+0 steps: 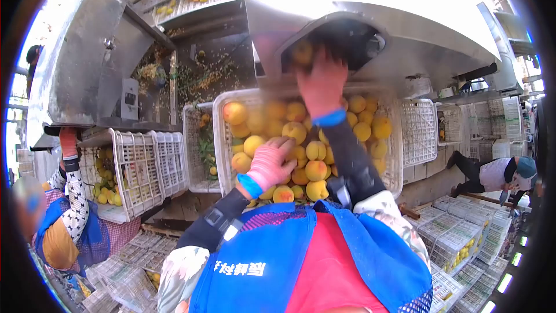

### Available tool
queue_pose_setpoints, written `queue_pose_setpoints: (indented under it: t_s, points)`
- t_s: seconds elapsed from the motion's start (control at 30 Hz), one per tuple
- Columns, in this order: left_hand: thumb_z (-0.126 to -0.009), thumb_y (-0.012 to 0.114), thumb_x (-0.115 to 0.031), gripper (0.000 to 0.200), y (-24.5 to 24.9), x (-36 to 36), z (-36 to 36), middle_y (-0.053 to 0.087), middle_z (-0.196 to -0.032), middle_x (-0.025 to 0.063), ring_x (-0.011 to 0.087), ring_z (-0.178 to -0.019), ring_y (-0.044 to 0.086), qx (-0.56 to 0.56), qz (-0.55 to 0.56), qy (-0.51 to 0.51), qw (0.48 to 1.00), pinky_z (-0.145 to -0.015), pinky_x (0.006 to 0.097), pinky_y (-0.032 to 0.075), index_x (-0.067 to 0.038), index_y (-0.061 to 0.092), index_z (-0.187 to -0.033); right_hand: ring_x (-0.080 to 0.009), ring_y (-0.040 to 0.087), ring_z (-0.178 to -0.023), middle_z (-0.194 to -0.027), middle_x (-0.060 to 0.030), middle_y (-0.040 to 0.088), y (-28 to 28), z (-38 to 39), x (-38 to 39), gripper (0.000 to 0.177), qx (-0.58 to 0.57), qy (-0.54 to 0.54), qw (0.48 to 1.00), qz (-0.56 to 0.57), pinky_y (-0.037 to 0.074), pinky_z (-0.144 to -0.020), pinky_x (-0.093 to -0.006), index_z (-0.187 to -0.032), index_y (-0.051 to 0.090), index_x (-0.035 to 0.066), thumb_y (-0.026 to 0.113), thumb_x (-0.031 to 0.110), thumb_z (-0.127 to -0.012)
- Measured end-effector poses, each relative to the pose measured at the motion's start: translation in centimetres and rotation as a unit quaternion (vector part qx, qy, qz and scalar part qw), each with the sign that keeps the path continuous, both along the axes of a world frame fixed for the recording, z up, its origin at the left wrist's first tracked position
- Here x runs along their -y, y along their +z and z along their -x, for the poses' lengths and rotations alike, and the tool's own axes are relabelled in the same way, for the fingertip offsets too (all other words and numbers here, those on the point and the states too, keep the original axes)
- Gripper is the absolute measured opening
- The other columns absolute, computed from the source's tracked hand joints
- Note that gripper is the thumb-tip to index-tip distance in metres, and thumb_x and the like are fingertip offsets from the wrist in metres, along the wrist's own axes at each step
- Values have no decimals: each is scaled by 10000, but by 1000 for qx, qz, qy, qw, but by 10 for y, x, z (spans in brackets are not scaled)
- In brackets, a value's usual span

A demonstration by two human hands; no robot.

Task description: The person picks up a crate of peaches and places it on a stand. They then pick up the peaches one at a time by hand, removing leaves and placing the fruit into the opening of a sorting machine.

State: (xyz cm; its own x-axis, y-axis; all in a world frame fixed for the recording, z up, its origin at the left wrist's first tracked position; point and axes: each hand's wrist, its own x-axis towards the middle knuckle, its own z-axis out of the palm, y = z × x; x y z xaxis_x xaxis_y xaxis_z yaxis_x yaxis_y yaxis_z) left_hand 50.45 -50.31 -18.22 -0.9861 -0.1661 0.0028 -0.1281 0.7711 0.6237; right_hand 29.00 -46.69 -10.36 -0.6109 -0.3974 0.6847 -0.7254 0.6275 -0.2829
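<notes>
Head view, left hand [269,165] on peaches [315,169], right hand [321,87] at chute [405,35]

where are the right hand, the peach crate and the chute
right hand [321,87], head view, back of the glove
peach crate [218,136], head view, left wall
chute [405,29], head view, metal hood

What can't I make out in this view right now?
Head view.
Right hand: motion-blurred at the dark machine opening; whether it grips the blurred peach there is unclear.
Left hand: its back faces the camera, hiding what its palm presses among the crate peaches.
Crate: near rim hidden behind the blue vest.
</notes>
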Motion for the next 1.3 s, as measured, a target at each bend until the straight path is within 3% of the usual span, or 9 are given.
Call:
queue_pose_setpoints:
  t_s: [0.13,0.2,0.33,0.47,0.57,0.8,0.97,1.27,1.3]
  points:
    - [-778,700,-246,600,1,-11,5,574,-1314,174,370,-1243,537,53,160,-53,984,-1051,496,415,-66,577,-1337,-364,645,-922,-1036,-152,683,18,40,9,584,93,86,992,28,504,-788,-463,-1182,638,51,789,426,-761]
    - [-767,706,-241,596,8,-7,2,578,-1315,164,381,-1242,534,126,144,-66,979,-1072,510,396,-80,587,-1328,-347,653,-858,-938,-122,694,24,20,-15,468,-12,113,991,64,516,-735,-430,-1148,673,76,759,393,-814]
    - [-770,710,-253,613,0,-4,-40,563,-1366,144,422,-1296,483,2,241,46,969,-1125,608,304,-77,586,-1344,-321,532,-1223,-1348,-113,595,-49,-60,-70,751,213,160,920,-289,341,-1076,-553,-1339,574,77,676,604,-814]
    - [-813,688,-308,661,10,8,-21,522,-1409,175,431,-1393,365,93,270,178,942,-1117,611,305,-77,537,-1414,-236,391,-1395,-1422,-131,560,-99,-97,-64,918,145,56,907,-392,100,-1210,-548,-1403,501,19,654,675,-780]
    - [-814,710,-363,699,13,10,-13,527,-1396,191,422,-1370,397,213,230,134,940,-1086,581,354,-92,527,-1431,-254,437,-1355,-1371,-136,591,-97,-90,-64,890,207,92,887,-403,123,-1211,-538,-1385,528,29,647,671,-782]
    - [-854,702,-539,704,1,16,2,624,-1278,201,349,-1167,605,12,-158,200,967,-981,451,483,-73,569,-1366,-299,512,-1258,-1264,-117,640,-55,-82,-94,780,184,265,943,-84,293,-1155,-494,-1316,602,62,847,359,-638]
    - [-909,760,-276,726,71,1,21,582,-1351,116,207,-1228,568,-102,-655,160,732,-1044,335,463,31,422,-1474,-351,505,-1255,-1343,-136,591,-14,-74,-92,823,171,284,943,37,350,-1107,-504,-1358,560,53,851,257,-616]
    - [-858,800,-133,597,70,-7,47,647,-1216,101,186,-1090,618,-204,-611,224,732,-967,322,496,-26,523,-1376,-427,563,-1129,-1263,-190,598,5,-58,-65,893,134,208,963,109,433,-1002,-505,-1418,476,27,843,251,-635]
    - [-849,798,-158,610,57,1,40,631,-1248,118,218,-1131,601,-194,-475,223,829,-968,351,497,-44,525,-1382,-423,566,-1122,-1244,-189,604,7,-52,-62,879,129,213,961,118,439,-996,-503,-1412,480,24,845,257,-647]
